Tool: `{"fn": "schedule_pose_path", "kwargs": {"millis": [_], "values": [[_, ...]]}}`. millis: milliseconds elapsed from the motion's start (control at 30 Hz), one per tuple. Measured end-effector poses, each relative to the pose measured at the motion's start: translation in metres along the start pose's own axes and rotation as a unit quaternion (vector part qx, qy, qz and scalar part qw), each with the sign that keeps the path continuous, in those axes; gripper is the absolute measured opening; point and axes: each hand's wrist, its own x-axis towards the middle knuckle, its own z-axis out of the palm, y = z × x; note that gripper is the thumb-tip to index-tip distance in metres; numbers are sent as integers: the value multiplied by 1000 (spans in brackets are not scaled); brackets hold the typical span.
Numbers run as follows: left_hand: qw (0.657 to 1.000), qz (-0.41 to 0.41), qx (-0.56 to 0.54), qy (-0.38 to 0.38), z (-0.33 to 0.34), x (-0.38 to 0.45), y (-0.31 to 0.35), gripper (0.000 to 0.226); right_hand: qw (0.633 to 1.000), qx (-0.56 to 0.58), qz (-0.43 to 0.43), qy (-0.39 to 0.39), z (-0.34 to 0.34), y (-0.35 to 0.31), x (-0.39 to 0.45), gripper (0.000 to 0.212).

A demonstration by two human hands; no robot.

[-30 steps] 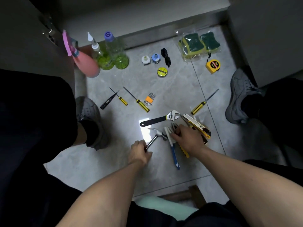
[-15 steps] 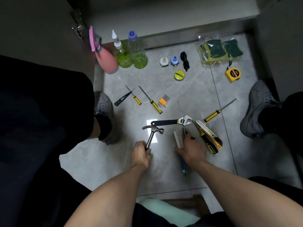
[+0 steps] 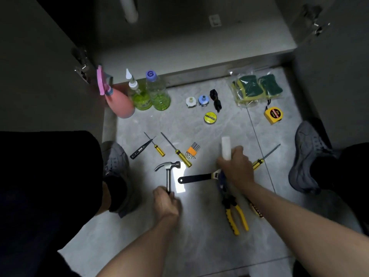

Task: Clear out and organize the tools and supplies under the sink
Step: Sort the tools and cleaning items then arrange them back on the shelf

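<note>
Grey floor tiles [image 3: 199, 246] before the open sink cabinet carry our laid-out tools. Our left hand [image 3: 165, 204] curls around the hammer [image 3: 168, 172] handle, head pointing away, while our right hand [image 3: 236, 168] grips a white-headed brush [image 3: 226, 147] above the wrench [image 3: 196, 178] and pliers [image 3: 233, 214].

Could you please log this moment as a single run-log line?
left hand: grips hammer handle | right hand: holds brush above wrench | pliers: on floor
</note>
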Motion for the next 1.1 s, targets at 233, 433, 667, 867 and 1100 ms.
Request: {"fn": "schedule_pose_path", "kwargs": {"millis": [233,433,667,867,1100], "values": [[1000,-7,-8,-21,2,14,12,15,997,-61,-13,38,-27,-35,125,52],[999,22,29,-32,-1,26,-1,18,998,-35,34,46,5,9,117,19],[999,20,31,-34,2,30,1,19,992,22,63,105,7,-1,128,24],[999,20,31,-38,0,29,3,19,998,-39,11,53,7,-14,142,54],[998,10,26,-47,-1,31,4,17,997,-20,37,71,4,-11,154,29]]}}
